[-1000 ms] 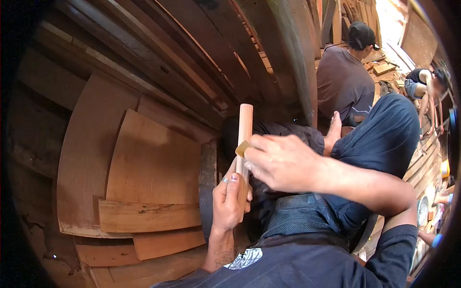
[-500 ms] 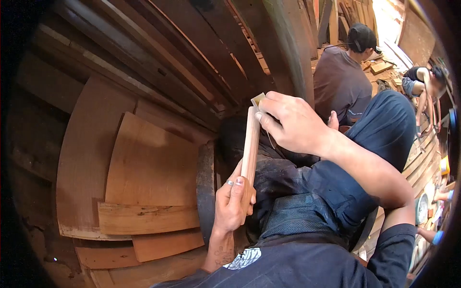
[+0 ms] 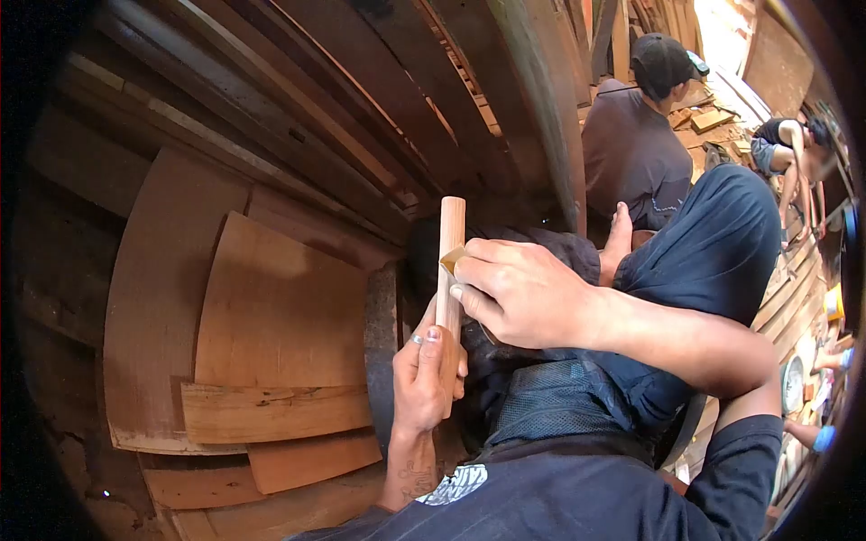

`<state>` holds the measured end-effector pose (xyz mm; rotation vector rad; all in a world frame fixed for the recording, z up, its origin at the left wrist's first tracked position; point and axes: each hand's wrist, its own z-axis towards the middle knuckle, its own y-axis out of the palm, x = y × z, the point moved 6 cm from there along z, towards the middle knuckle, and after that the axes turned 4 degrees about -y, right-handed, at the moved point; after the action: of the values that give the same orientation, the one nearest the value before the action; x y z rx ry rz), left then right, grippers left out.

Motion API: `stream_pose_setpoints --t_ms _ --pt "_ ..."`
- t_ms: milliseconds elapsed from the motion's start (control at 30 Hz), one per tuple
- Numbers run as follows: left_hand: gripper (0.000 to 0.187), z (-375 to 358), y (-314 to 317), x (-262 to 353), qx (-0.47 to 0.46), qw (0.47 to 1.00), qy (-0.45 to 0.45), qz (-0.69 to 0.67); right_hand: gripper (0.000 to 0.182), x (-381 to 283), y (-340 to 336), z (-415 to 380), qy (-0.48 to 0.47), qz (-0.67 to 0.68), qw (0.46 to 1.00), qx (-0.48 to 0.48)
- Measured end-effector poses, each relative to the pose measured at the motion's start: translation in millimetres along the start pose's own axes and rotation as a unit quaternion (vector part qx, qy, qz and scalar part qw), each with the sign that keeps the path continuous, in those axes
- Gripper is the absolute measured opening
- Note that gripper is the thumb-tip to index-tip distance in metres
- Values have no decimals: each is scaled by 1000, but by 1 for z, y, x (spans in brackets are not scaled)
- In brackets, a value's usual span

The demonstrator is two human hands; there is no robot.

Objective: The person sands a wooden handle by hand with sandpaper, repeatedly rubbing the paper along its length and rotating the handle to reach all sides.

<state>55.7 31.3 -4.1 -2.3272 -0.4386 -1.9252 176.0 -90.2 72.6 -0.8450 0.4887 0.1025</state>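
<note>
A dark plank wall (image 3: 397, 72) fills the upper left; bright light (image 3: 724, 27) and slatted flooring (image 3: 783, 305) show rightward.

Pale wooden stick (image 3: 445, 299), tan sheet (image 3: 450, 261) touching it

one head-worn camera gives the only view, looking forward and steeply down along the wearer's own body. the wearer's dark shirt (image 3: 577, 496) fills much of the bottom edge, very near the lens, and a bent knee (image 3: 722, 234) rises on the right. the left hand (image 3: 421, 379) and right hand (image 3: 537, 293) sit close, around the middle of the view. the lens is very wide: boards (image 3: 280, 311) on the left side look bowed, and the edges round off into black corners. the right side reaches deeper, past a person in a cap (image 3: 636, 149), seen from behind, to another person (image 3: 789, 149), smaller and farther off.
</note>
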Motion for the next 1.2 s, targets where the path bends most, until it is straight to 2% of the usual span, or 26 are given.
stream_pose_setpoints --t_ms 100,133,167,233,300,333,367,433,567,700,800,900,1200 --pt "53 -3 3 1 4 1000 -3 15 21 15 -14 9 8 -33 999 18" --pt "53 -4 6 1 0 1000 -8 19 21 25 -27 16 53 -48 997 40" --pt "53 -5 8 1 -6 1000 -15 24 22 34 -37 20 58 -59 995 63" --pt "54 -3 8 0 -13 1000 -1 14 20 30 -36 17 74 -48 995 49" --pt "55 1 2 -4 -11 1000 11 -14 19 8 -10 5 18 -7 1000 -4" --pt "56 3 0 -4 2 1000 9 -12 14 -3 6 -5 -43 19 999 22" --pt "56 3 0 -3 0 1000 9 -16 15 -13 10 -7 -50 33 998 16" --pt "56 0 0 -1 -1 1000 9 -27 22 -9 0 0 -47 -7 999 -17" --pt "58 -4 4 -1 -27 999 -1 -17 23 34 -45 22 12 -119 992 41" --pt "58 -7 5 1 -56 995 10 -81 26 42 -77 28 29 -86 993 73" --pt "63 -4 7 4 -8 999 20 -49 30 22 -80 28 9 -31 996 80" --pt "56 -5 2 6 -28 997 31 -71 30 19 -75 25 4 -9 997 73" --pt "59 -3 5 9 0 998 45 -46 21 18 -60 21 -31 0 999 44"
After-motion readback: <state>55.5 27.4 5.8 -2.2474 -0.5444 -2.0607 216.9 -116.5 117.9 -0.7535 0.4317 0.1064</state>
